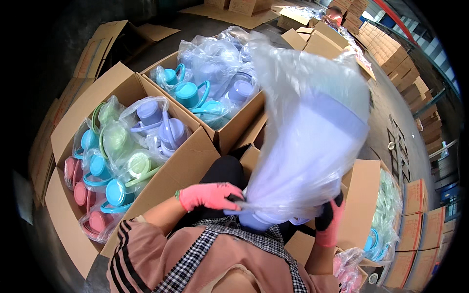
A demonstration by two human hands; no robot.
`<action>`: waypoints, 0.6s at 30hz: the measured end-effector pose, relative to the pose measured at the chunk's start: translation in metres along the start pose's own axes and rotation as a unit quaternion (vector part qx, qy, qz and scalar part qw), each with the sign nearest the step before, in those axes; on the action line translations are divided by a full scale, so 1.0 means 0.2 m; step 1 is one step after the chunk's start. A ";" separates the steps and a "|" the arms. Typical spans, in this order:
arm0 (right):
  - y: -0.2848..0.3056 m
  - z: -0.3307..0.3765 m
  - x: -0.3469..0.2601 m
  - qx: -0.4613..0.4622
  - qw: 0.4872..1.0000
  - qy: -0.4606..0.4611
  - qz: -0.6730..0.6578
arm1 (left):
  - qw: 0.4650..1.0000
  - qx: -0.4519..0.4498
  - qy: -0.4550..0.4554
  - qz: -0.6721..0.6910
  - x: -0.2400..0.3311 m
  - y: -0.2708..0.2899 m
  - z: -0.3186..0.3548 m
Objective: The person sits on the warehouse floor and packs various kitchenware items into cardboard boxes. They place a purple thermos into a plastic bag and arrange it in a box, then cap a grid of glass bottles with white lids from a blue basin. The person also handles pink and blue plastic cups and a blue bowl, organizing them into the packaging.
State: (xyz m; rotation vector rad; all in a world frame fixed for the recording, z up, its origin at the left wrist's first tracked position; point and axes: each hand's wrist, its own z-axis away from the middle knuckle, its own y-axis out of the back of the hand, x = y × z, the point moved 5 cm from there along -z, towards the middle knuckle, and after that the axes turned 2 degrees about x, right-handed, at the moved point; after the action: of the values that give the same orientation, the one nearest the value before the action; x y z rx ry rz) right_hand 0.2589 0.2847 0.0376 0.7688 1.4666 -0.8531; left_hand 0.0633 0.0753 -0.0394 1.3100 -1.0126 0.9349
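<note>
Item in hand: a pale lilac plastic jug (312, 146) wrapped in a clear bag (293, 73); the bag is crinkled, glossy and billows loose above the jug.
Position: I hold the jug over my lap, in front of my chest, between the boxes.
Left hand (210, 195): pink glove, fingers closed on the gathered bag neck at the jug's lower end.
Right hand (328, 222): pink and black glove, gripping the bag and jug from the right side.
Near box (190, 161): one open carton at my left, filled with bagged jugs; I count about four blue, three pink, three green and two lilac; more may lie below.
Far box (244, 117): one open carton beyond it; about three teal and one lilac show, the rest hidden under bags.
Right box (361, 195): one carton, green and blue pieces inside; count cannot be told.
Stacked cartons (391, 49): many, closed, at the far right.
</note>
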 end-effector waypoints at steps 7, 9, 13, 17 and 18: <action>-0.11 0.09 0.43 -0.053 0.993 -0.053 0.094 | 0.980 0.187 0.057 -0.038 -0.09 0.13 0.13; -0.04 0.04 0.57 -0.046 0.959 0.159 0.228 | 0.969 0.224 0.010 -0.104 0.07 0.10 0.08; 0.09 -0.04 0.72 -0.037 0.995 -0.026 0.094 | 0.975 0.162 -0.015 -0.154 0.05 -0.14 0.11; -0.02 0.04 0.54 -0.098 0.939 0.167 0.284 | 0.970 0.189 -0.029 -0.150 -0.04 -0.22 0.18; -0.06 0.04 0.50 -0.115 0.931 0.176 0.299 | 0.971 0.183 -0.045 -0.150 -0.04 -0.22 0.20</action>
State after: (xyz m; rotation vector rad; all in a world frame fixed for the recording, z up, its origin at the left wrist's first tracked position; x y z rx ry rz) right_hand 0.2452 0.2700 -0.0612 1.1478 1.4796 -0.0765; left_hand 0.0998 0.0340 -0.0603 1.7719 -0.7005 0.8582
